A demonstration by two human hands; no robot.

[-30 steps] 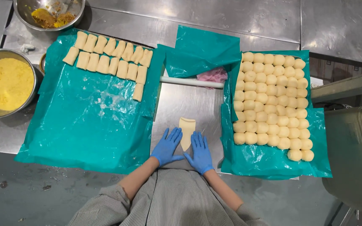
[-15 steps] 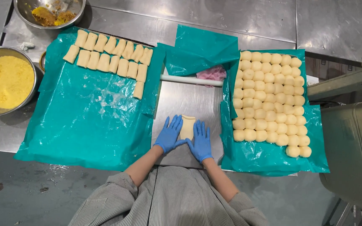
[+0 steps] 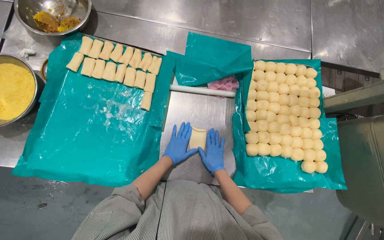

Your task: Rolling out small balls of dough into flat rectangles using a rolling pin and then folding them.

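Note:
A small pale dough piece (image 3: 197, 138) lies on the steel worktop between my two blue-gloved hands. My left hand (image 3: 179, 145) presses against its left side with fingers spread flat. My right hand (image 3: 213, 151) rests flat against its right side. Neither hand lifts the dough; both are touching it. A white rolling pin (image 3: 201, 90) lies across the worktop just beyond the dough.
Rolled dough pieces (image 3: 116, 64) sit in rows on a teal plastic sheet (image 3: 90, 133) at left. Many round dough balls (image 3: 285, 115) fill a teal sheet at right. A bowl of yellow crumbs (image 3: 3, 91), a steel bowl with filling (image 3: 52, 15) and a pink cloth (image 3: 223, 83) lie around.
The dough piece was longer and flatter; it is now rolled up shorter. Both hands have moved forward with it, away from my body.

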